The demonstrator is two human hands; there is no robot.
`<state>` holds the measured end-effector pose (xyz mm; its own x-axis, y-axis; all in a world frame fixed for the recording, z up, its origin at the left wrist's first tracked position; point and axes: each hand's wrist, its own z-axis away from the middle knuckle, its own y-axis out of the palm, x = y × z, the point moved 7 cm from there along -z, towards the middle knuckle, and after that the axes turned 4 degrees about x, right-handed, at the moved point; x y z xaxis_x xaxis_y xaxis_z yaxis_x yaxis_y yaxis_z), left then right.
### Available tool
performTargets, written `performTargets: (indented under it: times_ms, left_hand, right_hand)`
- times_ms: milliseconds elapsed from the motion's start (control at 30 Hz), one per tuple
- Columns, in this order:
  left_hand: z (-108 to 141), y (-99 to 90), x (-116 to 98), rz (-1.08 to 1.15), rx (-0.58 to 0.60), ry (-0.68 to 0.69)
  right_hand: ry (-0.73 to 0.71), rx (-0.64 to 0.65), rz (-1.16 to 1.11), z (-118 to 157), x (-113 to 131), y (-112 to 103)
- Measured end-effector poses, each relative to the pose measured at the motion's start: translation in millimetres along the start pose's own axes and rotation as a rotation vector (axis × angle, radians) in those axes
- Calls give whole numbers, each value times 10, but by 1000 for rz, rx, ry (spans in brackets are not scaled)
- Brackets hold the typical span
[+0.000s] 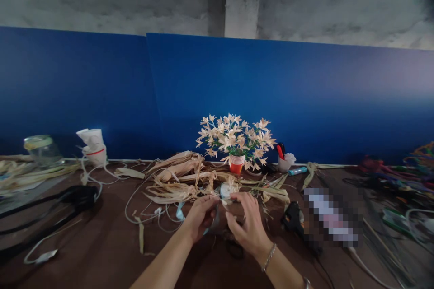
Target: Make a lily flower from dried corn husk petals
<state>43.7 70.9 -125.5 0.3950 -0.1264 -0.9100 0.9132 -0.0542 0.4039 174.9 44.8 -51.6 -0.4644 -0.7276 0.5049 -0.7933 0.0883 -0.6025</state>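
Observation:
My left hand point(201, 216) is low over the brown table, its fingers curled in a pinch. What lies in the pinch is too small and blurred to name. Close on its right, my right hand point(249, 221) has its thumb and fingers apart, with nothing visible in them. Just beyond my fingertips is a white roundish thing point(225, 189), partly hidden. Dried corn husks point(179, 174) are heaped behind my hands. A pot point(236, 165) with pale star-shaped flowers point(232, 137) stands past the heap.
A black glue gun point(293, 219) lies to the right, beside a blurred-out patch. Farther right is a tangle of coloured strands point(407, 169). White cord point(129, 203), a white cup point(96, 156), a glass jar point(40, 149) and black straps point(74, 198) occupy the left. A blue panel point(237, 81) stands behind.

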Motion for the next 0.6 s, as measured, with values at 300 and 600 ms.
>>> performTargets:
  times_ms: [300,600]
  left_hand:
    - [26,30,19,45,26,-53]
    - [27,110,12,-304,-72,59]
  right_hand:
    - [-40,-82,-24,37,27,-68]
    - [38,12,265,-25,-16,63]
